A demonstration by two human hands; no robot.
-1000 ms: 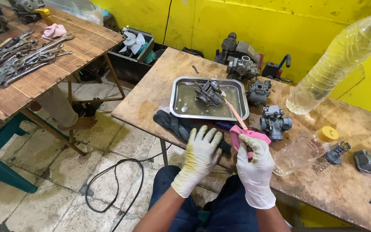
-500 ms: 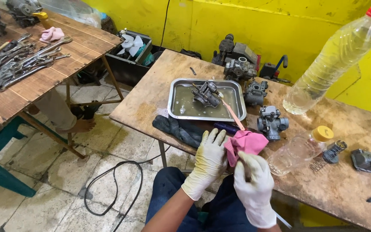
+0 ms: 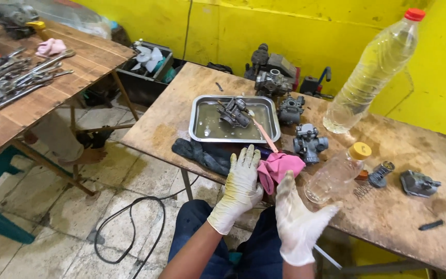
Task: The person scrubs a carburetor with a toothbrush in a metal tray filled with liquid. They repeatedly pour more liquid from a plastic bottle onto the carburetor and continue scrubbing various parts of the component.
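Observation:
Both my hands wear white rubber gloves at the near edge of a worn wooden table (image 3: 403, 217). My left hand (image 3: 241, 181) is flat with fingers stretched out, its side against a crumpled pink cloth (image 3: 281, 166) lying on the table edge. My right hand (image 3: 298, 219) hovers just below the cloth, fingers spread, holding nothing. Behind them a metal tray (image 3: 201, 135) holds cloudy liquid, a carburetor (image 3: 233, 111) and a brush (image 3: 263, 133) leaning over its rim.
A dark rag (image 3: 202, 154) lies left of the cloth. A small yellow-capped bottle (image 3: 336, 173) lies on its side; a tall red-capped bottle (image 3: 375, 72) stands behind. More carburetors (image 3: 308, 142) and small parts (image 3: 419, 183) are scattered. The left table holds wrenches (image 3: 11, 82). A cable (image 3: 125, 227) crosses the floor.
My right hand held the pink cloth before; it has let go and dropped lower with fingers spread. The cloth now rests on the table edge beside my left hand.

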